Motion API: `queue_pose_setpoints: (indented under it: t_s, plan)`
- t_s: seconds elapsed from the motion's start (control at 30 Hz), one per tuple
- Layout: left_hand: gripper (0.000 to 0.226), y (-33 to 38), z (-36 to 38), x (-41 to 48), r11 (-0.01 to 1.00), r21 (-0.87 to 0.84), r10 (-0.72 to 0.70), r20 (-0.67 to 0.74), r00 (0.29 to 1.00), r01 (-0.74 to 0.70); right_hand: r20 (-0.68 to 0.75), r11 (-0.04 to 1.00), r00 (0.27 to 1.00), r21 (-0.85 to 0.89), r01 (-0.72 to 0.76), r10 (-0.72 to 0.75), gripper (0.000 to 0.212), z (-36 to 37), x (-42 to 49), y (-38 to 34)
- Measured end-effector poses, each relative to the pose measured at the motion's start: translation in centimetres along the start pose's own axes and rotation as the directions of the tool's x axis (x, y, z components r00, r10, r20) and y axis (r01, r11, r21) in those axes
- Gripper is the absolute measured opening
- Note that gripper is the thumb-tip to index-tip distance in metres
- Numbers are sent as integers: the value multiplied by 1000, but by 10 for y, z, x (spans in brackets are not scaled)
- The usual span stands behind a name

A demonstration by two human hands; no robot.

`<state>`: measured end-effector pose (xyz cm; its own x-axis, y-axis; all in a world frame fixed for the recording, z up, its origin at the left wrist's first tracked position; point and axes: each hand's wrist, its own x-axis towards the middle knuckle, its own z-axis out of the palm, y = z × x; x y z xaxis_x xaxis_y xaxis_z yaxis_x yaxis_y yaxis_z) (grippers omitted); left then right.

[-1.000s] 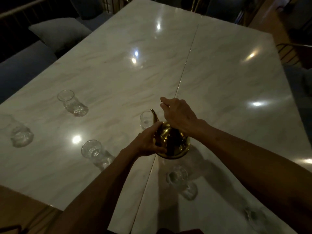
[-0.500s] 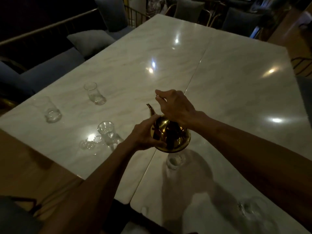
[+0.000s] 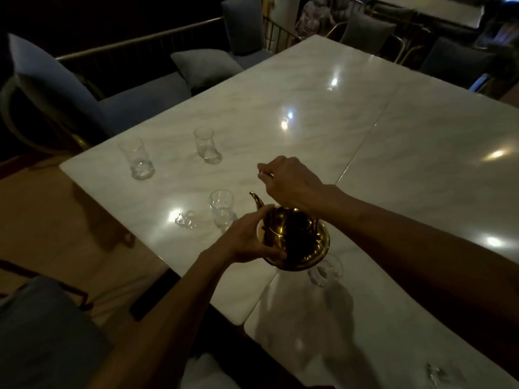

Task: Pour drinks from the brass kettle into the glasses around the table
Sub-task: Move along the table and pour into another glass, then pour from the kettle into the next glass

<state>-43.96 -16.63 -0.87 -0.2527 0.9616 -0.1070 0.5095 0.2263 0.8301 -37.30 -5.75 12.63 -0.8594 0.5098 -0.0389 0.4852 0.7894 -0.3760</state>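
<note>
The brass kettle (image 3: 295,242) hangs above the white marble table (image 3: 421,164), its spout pointing up and left. My right hand (image 3: 292,182) is closed over the handle on top. My left hand (image 3: 250,240) cups the kettle's left side. A clear glass (image 3: 222,207) stands just left of the spout. Two more glasses, one (image 3: 206,144) farther back and one (image 3: 137,158) near the left edge, stand upright. Another glass (image 3: 325,269) is partly hidden under the kettle. One glass (image 3: 436,373) sits dimly at the lower right.
Grey-blue upholstered chairs (image 3: 56,88) and a cushion (image 3: 205,66) line the left side, backed by a brass railing (image 3: 146,37). More chairs (image 3: 365,32) stand beyond the far edge. A seam (image 3: 362,147) divides the tabletop. Wooden floor (image 3: 56,220) lies at the left.
My view has shifted back and to the left, so the glasses slide right in the frame. Both hands keep their hold on the kettle, which now sits nearer the front glass.
</note>
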Motion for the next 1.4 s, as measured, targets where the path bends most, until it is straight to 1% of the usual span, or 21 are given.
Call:
queue_pose_setpoints:
  t_s: [0.13,0.23,0.4,0.53,0.63,0.77,0.97,1.23,1.4]
  plan:
    - [106,-20,-17,-1,998,-42,-34,35,999,36,58,999,997,5,-50,50,30,16,25,-17]
    - [109,-37,-31,0,994,-71,-76,67,995,81,100,997,992,-5,-81,81,30,26,46,-29]
    - [111,-64,-53,8,988,-87,-114,143,983,128,179,987,973,-96,-127,143,30,43,81,-45]
    - [112,-78,-65,14,987,-92,-112,207,972,133,242,975,951,-159,-155,191,34,59,108,-46]
    - [112,-85,-69,16,984,-100,-122,244,962,150,245,963,941,-196,-187,232,39,70,120,-46]
    - [110,-93,-71,17,979,-124,-120,272,955,159,273,950,924,-236,-205,267,39,78,131,-46]
    - [110,-103,-71,19,974,-147,-123,293,948,172,313,945,910,-266,-191,272,34,82,140,-49]
    - [108,-105,-80,18,972,-165,-108,305,946,165,334,942,898,-268,-203,288,38,84,147,-56]
    - [109,-106,-83,16,971,-176,-99,310,946,160,348,930,884,-300,-212,314,38,84,151,-61]
